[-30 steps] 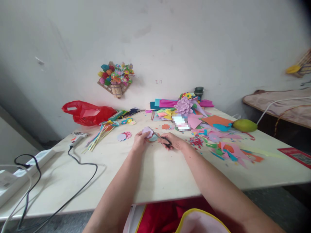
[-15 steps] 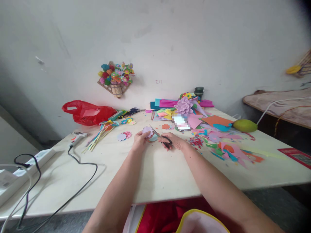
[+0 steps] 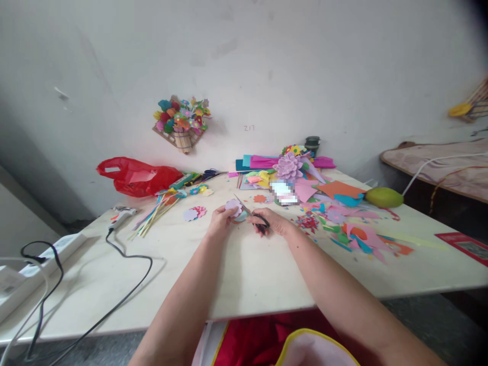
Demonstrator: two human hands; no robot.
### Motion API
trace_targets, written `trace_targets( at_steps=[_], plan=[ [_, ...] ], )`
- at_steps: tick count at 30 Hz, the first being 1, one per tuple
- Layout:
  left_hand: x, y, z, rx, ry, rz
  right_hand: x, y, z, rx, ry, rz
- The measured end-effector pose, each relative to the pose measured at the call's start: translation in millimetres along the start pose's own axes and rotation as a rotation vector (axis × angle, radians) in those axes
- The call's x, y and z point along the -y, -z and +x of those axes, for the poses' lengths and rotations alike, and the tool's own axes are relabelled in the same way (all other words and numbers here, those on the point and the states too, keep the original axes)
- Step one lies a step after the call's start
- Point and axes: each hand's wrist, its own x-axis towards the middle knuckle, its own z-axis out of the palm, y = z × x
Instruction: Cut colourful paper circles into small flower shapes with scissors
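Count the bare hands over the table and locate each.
2: the left hand holds a lilac scalloped piece; the right hand, across from it, holds scissors.

We hold up a lilac cutout [image 3: 233, 206] with a scalloped rim, its face toward us; beside its right edge, our dark-handled scissors [image 3: 246, 208] point slim blades forward and left.

The lavender paper flower [image 3: 233, 206] in the left fingers [image 3: 223, 211] has shifted slightly rightward; the scissors' [image 3: 266, 221] blade tip now shows slightly higher.
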Motion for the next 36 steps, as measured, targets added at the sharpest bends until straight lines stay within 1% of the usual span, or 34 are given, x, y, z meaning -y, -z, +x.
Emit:
trace_targets(
  at_steps=[10,16,25,36],
  plan=[
    [0.2,-0.2,-0.1,0.018,0.011,0.014,4.7,-1.0,-1.6,-0.008,-0.013,-0.005],
    [-0.7,-1.5,-1.0,0.001,0.001,0.018,10.5,-3.2,-4.8,-0.016,-0.026,-0.039],
    [-0.9,-2.0,-1.1,-0.008,0.014,0.01,2.0,-2.2,0.4,-0.034,-0.016,-0.056],
    [2.2,1.4,1.6,0.011,-0.007,0.013,6.3,-2.3,-3.0,-0.059,-0.011,-0.053]
  ],
)
